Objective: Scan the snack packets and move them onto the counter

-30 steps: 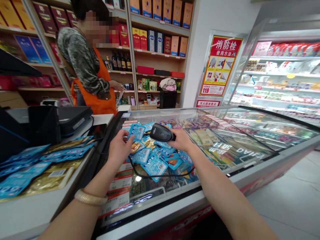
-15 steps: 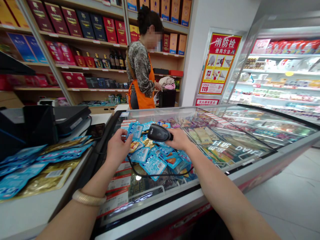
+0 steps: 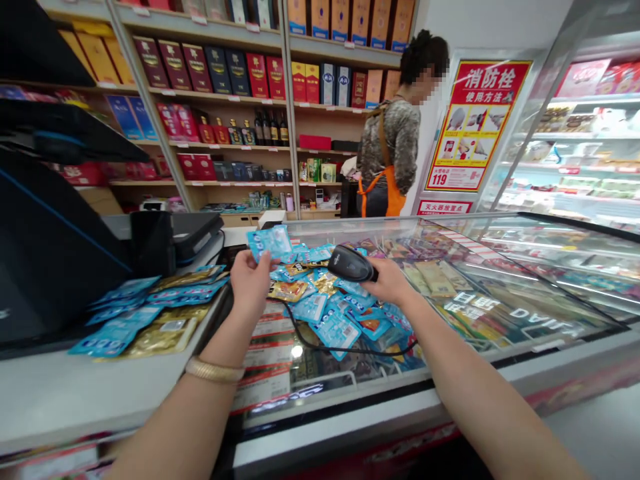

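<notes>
Pinched between the fingers of my left hand (image 3: pixel 251 277) is a blue snack packet (image 3: pixel 271 243), raised above the freezer's glass top. My right hand (image 3: pixel 391 280) grips a black barcode scanner (image 3: pixel 351 264), its head turned left toward the packet. Beneath both hands lies a loose pile of blue and gold snack packets (image 3: pixel 336 331) on the glass. A black cable (image 3: pixel 320 347) loops across the front of this pile. On the counter to the left, more blue packets (image 3: pixel 117 331) and gold packets (image 3: pixel 167 331) are stacked.
The chest freezer (image 3: pixel 345 417) with its sliding glass top stretches to the right. At left stands a dark checkout machine (image 3: pixel 55 233) on the white counter (image 3: pixel 135 393). A person in an orange apron (image 3: pixel 393 153) stands beyond the freezer, before shelves of boxed bottles.
My view has swung left. The blue packet in my left hand is lifted and turned flatter. The person in the apron has moved right and faces further away.
</notes>
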Demonstrator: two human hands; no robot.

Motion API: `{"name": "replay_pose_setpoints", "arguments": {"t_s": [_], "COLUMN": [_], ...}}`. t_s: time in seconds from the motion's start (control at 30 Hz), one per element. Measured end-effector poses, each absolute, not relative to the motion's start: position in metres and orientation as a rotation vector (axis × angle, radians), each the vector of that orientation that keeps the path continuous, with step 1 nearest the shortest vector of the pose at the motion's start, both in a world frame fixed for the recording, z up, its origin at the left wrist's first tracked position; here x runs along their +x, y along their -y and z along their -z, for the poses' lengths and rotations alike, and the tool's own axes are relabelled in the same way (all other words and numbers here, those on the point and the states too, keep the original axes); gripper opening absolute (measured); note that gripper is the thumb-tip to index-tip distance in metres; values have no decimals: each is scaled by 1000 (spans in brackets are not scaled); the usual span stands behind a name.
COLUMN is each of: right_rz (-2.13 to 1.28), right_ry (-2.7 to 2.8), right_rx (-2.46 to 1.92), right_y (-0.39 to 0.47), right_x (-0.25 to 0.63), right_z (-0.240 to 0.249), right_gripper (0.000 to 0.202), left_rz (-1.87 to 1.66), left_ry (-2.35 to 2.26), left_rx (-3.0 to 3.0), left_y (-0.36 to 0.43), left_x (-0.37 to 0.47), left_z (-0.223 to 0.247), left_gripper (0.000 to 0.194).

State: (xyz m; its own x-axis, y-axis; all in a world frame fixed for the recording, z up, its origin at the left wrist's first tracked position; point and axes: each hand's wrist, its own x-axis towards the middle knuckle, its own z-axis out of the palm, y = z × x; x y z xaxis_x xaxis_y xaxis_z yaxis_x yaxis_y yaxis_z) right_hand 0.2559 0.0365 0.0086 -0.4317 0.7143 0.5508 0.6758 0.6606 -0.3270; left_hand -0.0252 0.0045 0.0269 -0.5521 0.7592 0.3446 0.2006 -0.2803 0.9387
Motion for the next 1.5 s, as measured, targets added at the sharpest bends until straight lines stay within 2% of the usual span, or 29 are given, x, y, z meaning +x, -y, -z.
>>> {"name": "replay_pose_setpoints", "arguments": {"t_s": [0.1,0.23,0.33,0.57,0.7,0.8,0.87,0.93,1.03,1.13,1.2,1.3,1.4,1.5], "right_rz": [-59,-57,-78,-52,-20,-24,-9,2,-6,-20,-44,-76,-76,-63], "right_ry": [2164,2144,2172,2161,2167,2166,2160,2159,2168,2161,2156,2154,2150,2153], "right_rx": [-1063,-995,-953,-969,-982,-972,-986,-1007,-1024,-1027,-1014,-1008,-1020,-1025], "right_y": [-39,-41,-40,-41,-42,-42,-41,-41,-40,-39,-38,-39,-41,-42], "right_x": [259,259,259,261,261,260,260,259,258,258,257,257,256,256], "right_z": [-5,-2,-2,-1,-1,-1,-2,-2,-5,-6,-7,-5,-3,-2], "right_gripper": [32,35,33,29,29,29,30,30,27,28,30,29,28,27], "left_rz": [-2061,-2081,-2103,-2078,-2081,-2142,-2149,-1957,-1212,-473,-173,46,90,100], "left_ry": [-1418,-1547,-1618,-1641,-1522,-1437,-1475,-1641,-2007,-2266,-2285,-2249,-2255,-2234], "left_rx": [816,514,420,429,471,504,668,1085,1784,2039,2089,2105,2132,2281], "left_y": [-7,-4,-1,-4,-11,-13,-11,-8,-4,-3,-4,-7,-9,-9], "left_x": [-54,-98,-121,-135,-121,-99,-84,-71,-60,-57,-57,-57,-60,-63], "left_z": [-40,-47,-44,-36,-38,-40,-38,-34,-25,-17,-16,-16,-15,-13], "left_gripper": [5,11,9,8,10,4,15,30,35,43,50,62,72,65]}}
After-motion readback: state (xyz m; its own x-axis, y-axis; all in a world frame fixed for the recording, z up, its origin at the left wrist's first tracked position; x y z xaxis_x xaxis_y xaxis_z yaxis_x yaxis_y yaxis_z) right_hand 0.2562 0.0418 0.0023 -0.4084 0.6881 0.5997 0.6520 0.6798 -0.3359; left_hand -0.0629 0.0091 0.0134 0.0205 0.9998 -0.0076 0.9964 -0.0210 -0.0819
